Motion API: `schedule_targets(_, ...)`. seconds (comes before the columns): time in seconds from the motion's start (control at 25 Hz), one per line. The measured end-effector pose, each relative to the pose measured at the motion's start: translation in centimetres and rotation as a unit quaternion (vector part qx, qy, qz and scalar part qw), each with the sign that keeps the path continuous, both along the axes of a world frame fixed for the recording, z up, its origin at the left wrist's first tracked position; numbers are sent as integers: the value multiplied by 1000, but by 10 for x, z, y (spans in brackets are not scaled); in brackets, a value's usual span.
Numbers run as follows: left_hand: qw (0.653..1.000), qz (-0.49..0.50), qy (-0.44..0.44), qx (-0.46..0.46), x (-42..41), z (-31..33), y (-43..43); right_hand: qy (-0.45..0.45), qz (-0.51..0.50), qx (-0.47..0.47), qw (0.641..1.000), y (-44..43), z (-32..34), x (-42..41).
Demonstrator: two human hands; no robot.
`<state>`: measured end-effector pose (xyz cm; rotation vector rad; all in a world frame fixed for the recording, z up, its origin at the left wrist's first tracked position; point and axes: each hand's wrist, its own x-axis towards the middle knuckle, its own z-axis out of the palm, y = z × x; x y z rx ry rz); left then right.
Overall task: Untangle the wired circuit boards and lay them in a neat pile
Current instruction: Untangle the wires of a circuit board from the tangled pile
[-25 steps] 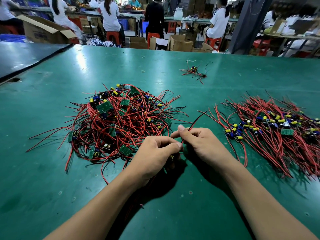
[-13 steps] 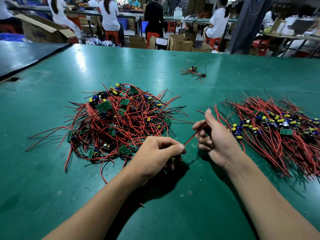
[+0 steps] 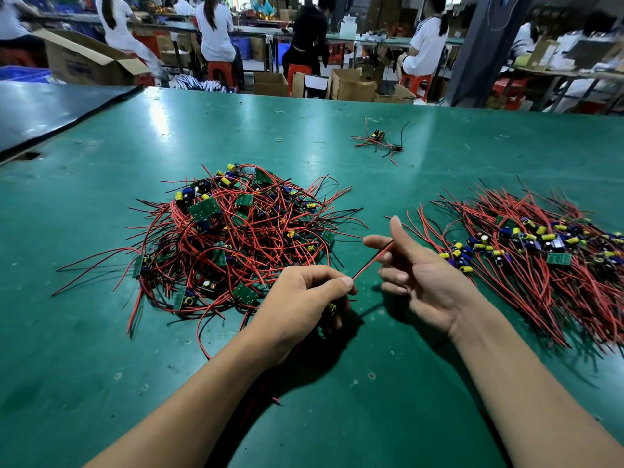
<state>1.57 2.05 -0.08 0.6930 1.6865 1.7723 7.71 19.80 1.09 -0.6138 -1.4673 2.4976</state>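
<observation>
A tangled heap of small green circuit boards with red and black wires (image 3: 233, 238) lies left of centre on the green table (image 3: 101, 349). At the right, a combed pile of boards (image 3: 540, 251) lies with its wires fanned out side by side. My left hand (image 3: 304, 298) grips one board, with a yellow capacitor showing under the fingers, and pinches its red wire (image 3: 371, 261) at the thumb. The wire runs up and to the right across the fingers of my right hand (image 3: 415, 265), which are spread and nearly straight, with the wire passing between them.
A small loose bunch of wired boards (image 3: 380, 140) lies farther back on the table. A dark mat (image 3: 50, 109) covers the neighbouring table at the far left. Cardboard boxes (image 3: 351, 84) and seated people (image 3: 216, 32) on red stools are beyond the far edge.
My right hand slid away from the left hand to the right along the red wire, pulling it straight. Its fingers have spread. The left hand stayed put holding the board.
</observation>
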Motion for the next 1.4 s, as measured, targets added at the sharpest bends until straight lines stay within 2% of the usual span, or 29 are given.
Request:
schedule_targets(0.16, 1000, 13, -11, 9, -1, 0, 0, 23, -6, 65, 998, -9, -8, -4)
schedule_targets(0.32, 1000, -8, -6, 13, 0, 2, -1, 21, -76, 85, 993, -8, -9, -5)
schedule_targets(0.52, 999, -38, 5, 3, 0, 3, -2, 19, -149, 25, 988, -4, -3, -5)
schedule_targets(0.64, 999, -53, 9, -7, 0, 1, -1, -17, -154, -50, 987, -4, 1, -5)
schedule_targets(0.76, 999, -47, 17, -14, 0, -1, 0, -30, -135, -77, 987, -2, 3, -3)
schedule_targets(0.88, 1000, -2, -4, 1, 1, -1, 2, -39, -125, -26, 991, -1, 3, -2)
schedule_targets(1.04, 986, 38, -153, 52, -3, 5, 5, -55, -134, 35, 989, 1, -2, -1)
schedule_targets(1.12, 978, 36, -198, 63, -7, 8, 6, -50, -125, 62, 989, -1, -5, -2)
schedule_targets(1.4, 975, 27, -210, 64, -11, 5, 6, 6, -62, 209, 976, -21, -10, 2)
